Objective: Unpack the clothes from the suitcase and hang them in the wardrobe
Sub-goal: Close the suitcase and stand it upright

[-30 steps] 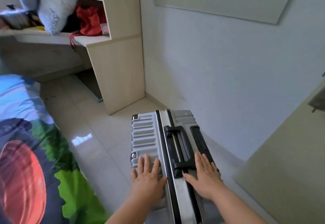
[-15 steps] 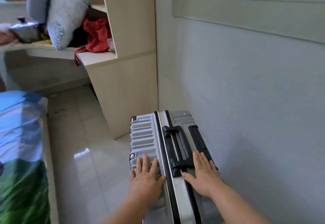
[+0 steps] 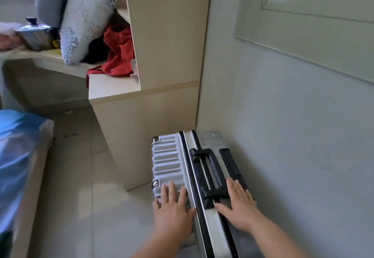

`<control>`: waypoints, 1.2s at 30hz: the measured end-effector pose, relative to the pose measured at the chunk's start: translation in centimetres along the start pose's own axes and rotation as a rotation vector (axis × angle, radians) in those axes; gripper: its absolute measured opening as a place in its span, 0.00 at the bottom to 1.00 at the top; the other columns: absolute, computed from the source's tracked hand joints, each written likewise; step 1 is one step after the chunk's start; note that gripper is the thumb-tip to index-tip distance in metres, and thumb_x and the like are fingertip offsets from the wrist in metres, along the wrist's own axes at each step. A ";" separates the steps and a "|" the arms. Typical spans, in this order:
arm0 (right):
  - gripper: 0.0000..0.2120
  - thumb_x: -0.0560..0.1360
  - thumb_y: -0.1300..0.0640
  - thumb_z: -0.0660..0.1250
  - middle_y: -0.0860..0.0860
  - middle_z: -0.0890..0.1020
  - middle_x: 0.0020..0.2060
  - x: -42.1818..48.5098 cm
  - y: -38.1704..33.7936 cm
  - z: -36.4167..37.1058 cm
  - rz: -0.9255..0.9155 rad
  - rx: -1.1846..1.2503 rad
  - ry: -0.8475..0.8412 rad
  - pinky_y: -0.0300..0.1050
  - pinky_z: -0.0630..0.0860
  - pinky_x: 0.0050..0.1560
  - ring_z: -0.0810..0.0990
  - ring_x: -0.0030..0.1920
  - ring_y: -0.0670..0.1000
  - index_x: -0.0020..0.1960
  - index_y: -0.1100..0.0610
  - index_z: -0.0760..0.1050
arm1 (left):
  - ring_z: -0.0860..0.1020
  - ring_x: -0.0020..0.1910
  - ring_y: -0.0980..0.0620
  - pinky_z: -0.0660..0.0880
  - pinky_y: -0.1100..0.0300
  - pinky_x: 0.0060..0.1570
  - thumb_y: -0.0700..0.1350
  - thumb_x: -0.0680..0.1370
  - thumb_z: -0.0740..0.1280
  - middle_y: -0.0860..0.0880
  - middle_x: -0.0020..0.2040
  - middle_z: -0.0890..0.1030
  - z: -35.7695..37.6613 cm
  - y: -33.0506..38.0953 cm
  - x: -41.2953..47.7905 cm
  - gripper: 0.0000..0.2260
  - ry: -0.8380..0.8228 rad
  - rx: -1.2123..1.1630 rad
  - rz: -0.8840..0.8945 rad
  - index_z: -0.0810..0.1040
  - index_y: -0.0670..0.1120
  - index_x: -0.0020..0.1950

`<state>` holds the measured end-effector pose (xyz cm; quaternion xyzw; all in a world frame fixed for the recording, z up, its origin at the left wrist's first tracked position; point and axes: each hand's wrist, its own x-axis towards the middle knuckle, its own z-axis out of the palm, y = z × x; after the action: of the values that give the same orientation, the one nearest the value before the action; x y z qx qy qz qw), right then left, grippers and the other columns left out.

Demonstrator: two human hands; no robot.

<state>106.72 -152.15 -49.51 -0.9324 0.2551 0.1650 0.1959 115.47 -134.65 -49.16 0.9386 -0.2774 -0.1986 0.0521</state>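
Your left hand (image 3: 172, 211) and right hand (image 3: 239, 207) lie flat, fingers straight, on the closed silver ribbed hard-shell suitcase (image 3: 168, 158) standing on the tiled floor (image 3: 81, 207), beside the wall (image 3: 283, 136).

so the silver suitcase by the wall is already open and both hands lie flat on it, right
Not quite: the silver suitcase is closed, its two shells shut together along the black seam, as the head view shows. It is by the wall, and the left hand and right hand both lie flat on it.

Pale tiled floor (image 3: 66, 207), grey wall (image 3: 293, 136), beige wooden shelving unit (image 3: 166, 35).
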 end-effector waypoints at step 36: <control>0.41 0.78 0.39 0.55 0.47 0.39 0.77 18.0 3.8 -9.4 -0.211 -0.064 -0.021 0.47 0.37 0.75 0.36 0.76 0.45 0.77 0.54 0.35 | 0.33 0.75 0.43 0.44 0.43 0.74 0.61 0.80 0.47 0.44 0.76 0.34 -4.4 6.1 14.8 0.29 -0.031 -0.035 -0.245 0.40 0.53 0.77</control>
<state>121.32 -166.73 -49.78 -0.9581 0.1481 0.1614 0.1848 125.51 -147.79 -48.97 0.9611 -0.1581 -0.2228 0.0398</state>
